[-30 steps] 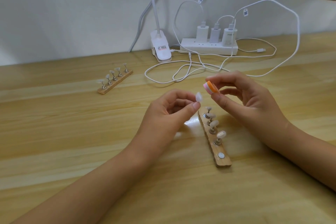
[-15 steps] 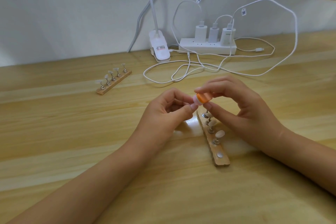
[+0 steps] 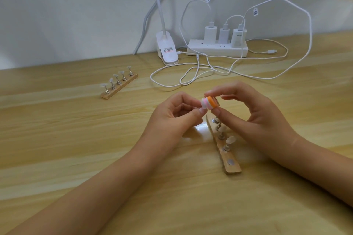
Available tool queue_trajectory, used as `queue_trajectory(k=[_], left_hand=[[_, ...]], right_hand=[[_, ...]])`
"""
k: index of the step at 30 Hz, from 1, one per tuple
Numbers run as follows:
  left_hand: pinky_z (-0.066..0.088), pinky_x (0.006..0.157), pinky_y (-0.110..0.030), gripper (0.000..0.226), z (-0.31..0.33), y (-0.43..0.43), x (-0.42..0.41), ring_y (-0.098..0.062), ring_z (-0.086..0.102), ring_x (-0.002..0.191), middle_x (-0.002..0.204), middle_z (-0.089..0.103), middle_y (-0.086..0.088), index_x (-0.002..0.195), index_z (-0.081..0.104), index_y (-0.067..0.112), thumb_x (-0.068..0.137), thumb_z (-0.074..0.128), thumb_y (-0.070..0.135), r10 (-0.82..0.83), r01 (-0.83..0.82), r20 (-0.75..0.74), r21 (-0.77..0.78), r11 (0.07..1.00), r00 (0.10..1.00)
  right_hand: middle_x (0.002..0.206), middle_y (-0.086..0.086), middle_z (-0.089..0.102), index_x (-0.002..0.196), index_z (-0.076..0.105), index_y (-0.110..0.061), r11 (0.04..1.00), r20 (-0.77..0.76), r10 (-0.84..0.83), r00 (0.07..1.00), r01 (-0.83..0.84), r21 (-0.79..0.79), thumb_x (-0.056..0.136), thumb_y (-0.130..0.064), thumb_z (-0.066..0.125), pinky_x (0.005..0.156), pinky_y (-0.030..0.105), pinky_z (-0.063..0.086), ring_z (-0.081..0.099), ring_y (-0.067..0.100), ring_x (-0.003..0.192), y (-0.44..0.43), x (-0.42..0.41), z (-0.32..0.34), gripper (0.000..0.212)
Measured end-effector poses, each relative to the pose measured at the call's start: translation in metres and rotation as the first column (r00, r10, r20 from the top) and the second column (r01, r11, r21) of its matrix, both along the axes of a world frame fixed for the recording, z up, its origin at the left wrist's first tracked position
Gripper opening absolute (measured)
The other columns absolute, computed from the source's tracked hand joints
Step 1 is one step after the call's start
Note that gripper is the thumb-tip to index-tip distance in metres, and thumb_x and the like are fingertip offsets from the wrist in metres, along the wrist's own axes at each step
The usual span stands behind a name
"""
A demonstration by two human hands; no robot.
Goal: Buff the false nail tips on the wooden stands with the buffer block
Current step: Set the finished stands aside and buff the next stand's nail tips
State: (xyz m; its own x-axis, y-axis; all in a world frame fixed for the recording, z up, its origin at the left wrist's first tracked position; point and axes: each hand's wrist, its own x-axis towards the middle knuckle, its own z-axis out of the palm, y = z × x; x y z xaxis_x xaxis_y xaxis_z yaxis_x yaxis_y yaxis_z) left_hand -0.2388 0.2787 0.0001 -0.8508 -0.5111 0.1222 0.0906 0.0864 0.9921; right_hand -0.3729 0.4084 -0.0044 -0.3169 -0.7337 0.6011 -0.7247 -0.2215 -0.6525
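Slippage looms: left hand (image 3: 172, 118) pinches the nail tip (image 3: 202, 105), right hand (image 3: 254, 118) pinches the buffer block (image 3: 211, 102) against it; heavy pressure could flick it away.

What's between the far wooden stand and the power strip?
Head view: the white clip lamp base sits between the far stand and the power strip, with loops of white cable just nearer.

You get bright, even light; pale glare sits on the table (image 3: 76, 149) (frame centre), edges bend slightly.
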Motion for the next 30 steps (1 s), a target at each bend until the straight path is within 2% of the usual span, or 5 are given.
queue_trajectory(k=[6, 17, 21, 24, 30], left_hand=[[0.054, 0.078, -0.025, 0.014, -0.001, -0.001, 0.0, -0.006, 0.065, 0.075, 0.082, 0.069, 0.0, 0.079, 0.066, 0.022, 0.086, 0.071, 0.011, -0.004, 0.004, 0.001, -0.004, 1.0, 1.0], [0.053, 0.074, -0.02, 0.02, 0.0, 0.0, -0.001, -0.005, 0.063, 0.073, 0.082, 0.069, 0.001, 0.074, 0.068, 0.027, 0.084, 0.072, 0.01, -0.034, 0.033, -0.019, -0.037, 0.999, 0.999], [0.054, 0.083, -0.028, 0.014, -0.001, 0.0, 0.0, -0.005, 0.064, 0.076, 0.082, 0.07, 0.003, 0.078, 0.069, 0.025, 0.086, 0.072, 0.014, -0.025, 0.025, -0.009, -0.029, 0.999, 1.0], [0.054, 0.082, -0.029, 0.014, -0.001, -0.001, 0.0, -0.005, 0.064, 0.077, 0.082, 0.07, 0.005, 0.078, 0.069, 0.028, 0.086, 0.072, 0.017, -0.028, 0.028, -0.004, -0.036, 0.999, 1.0], [0.055, 0.079, -0.023, 0.01, -0.003, 0.0, -0.002, -0.005, 0.065, 0.077, 0.082, 0.07, 0.003, 0.079, 0.07, 0.024, 0.084, 0.072, 0.015, -0.006, 0.006, -0.033, -0.006, 1.0, 0.999]], right_hand=[[0.109, -0.02, 0.069, 0.111, 0.065, -0.031, 0.998, 0.08, -0.012, 0.997, 0.007, 0.057, 0.091, -0.037, 0.067, 0.097, 0.021, 0.047, 0.064, 0.003, 0.107, 0.0, -0.003, 0.002, 0.02], [0.114, -0.015, 0.069, 0.118, 0.067, -0.027, 1.0, 0.007, 0.012, 1.0, -0.012, 0.005, 0.092, -0.02, 0.066, 0.094, 0.016, 0.043, 0.062, 0.008, 0.114, 0.0, -0.005, 0.0, 0.026], [0.114, -0.015, 0.069, 0.118, 0.068, -0.029, 0.998, 0.029, -0.021, 0.999, 0.019, 0.051, 0.091, -0.019, 0.069, 0.099, 0.031, 0.047, 0.062, 0.013, 0.114, 0.001, -0.01, 0.0, 0.028], [0.115, -0.004, 0.067, 0.119, 0.067, -0.02, 1.0, -0.1, 0.019, 0.995, -0.022, -0.022, 0.091, -0.009, 0.067, 0.099, 0.026, 0.046, 0.062, 0.013, 0.113, 0.0, -0.005, 0.001, 0.029], [0.113, -0.009, 0.068, 0.116, 0.067, -0.023, 1.0, -0.011, 0.012, 1.0, -0.012, 0.0, 0.092, -0.015, 0.067, 0.095, 0.034, 0.049, 0.062, 0.017, 0.111, 0.0, -0.007, 0.0, 0.025]])
